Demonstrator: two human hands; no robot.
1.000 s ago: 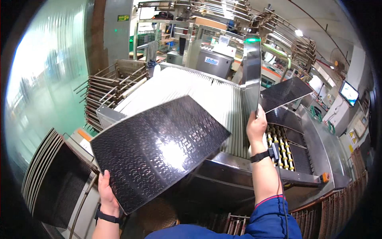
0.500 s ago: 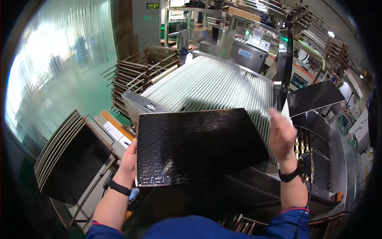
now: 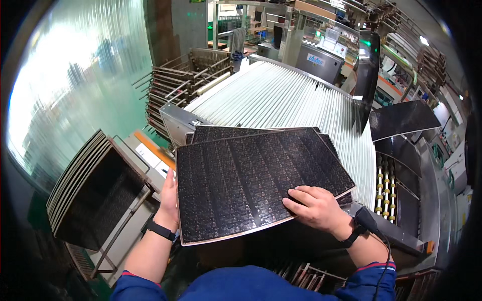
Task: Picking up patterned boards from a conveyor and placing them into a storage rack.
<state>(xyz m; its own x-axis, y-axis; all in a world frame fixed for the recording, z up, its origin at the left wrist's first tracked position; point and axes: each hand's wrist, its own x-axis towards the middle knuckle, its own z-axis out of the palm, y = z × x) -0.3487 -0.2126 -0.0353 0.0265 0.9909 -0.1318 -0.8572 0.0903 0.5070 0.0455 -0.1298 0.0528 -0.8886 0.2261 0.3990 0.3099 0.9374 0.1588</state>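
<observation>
At the centre of the frame, in a two-handed grasp: a textured black panel (image 3: 246, 185), pale-rimmed and slightly tilted. At its left edge, holding, the left hand (image 3: 169, 203), fingers partly hidden. Over its near edge, toward the right, the right hand (image 3: 316, 208), gripping with fingertips bent on the top face, thumb out of sight. Just behind and partly covered, skewed lower panels (image 3: 218, 132) beside the white rollers of a conveyor (image 3: 271, 95); contact with the held one impossible to tell. At left, in a slanted metal rack (image 3: 122, 231), a row of leaning panels (image 3: 100, 200), packed closely. At upper left, stacked bar-sided racks (image 3: 193, 83), contents unclear. At lower centre, part of a slotted rack (image 3: 316, 281). At right, a dark sheet (image 3: 406, 120) slanting above yellow-wheeled rollers (image 3: 385, 190), within a metal-walled machine bed (image 3: 437, 200).
</observation>
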